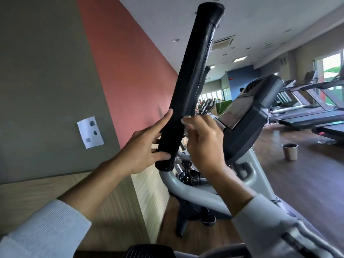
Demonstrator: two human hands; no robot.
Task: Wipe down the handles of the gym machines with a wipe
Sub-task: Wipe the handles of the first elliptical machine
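Handle: a long black foam-padded machine handle [193, 86] rises tilted from lower left to upper right, its lower end sleeved over a pale grey curved metal tube [186, 189].
Left hand: the left hand [143, 151] rests against the left side of the handle's lower part, index finger stretched up along the foam, thumb pressed across the front near the bottom end; the fingers are fairly straight, not wrapped round it.
Right hand: the right hand [204, 144] is just beside the handle's right side, fingers curled forward with the tips at the foam's edge; whether they pinch anything cannot be told.
Wipe: none can be made out in either hand.
Sleeves: both arms wear white ribbed-knit sleeves [46, 231].
Console: a dark grey machine console with a tilted screen [247, 116] stands right of the handle.
Background: a brown paper cup [289, 151] stands on the wooden floor; a row of treadmills [307, 110] stands further right.
Writing: a white printed sheet [90, 132] is stuck on the grey-green wall; its text is too small to read. No brand is legible.
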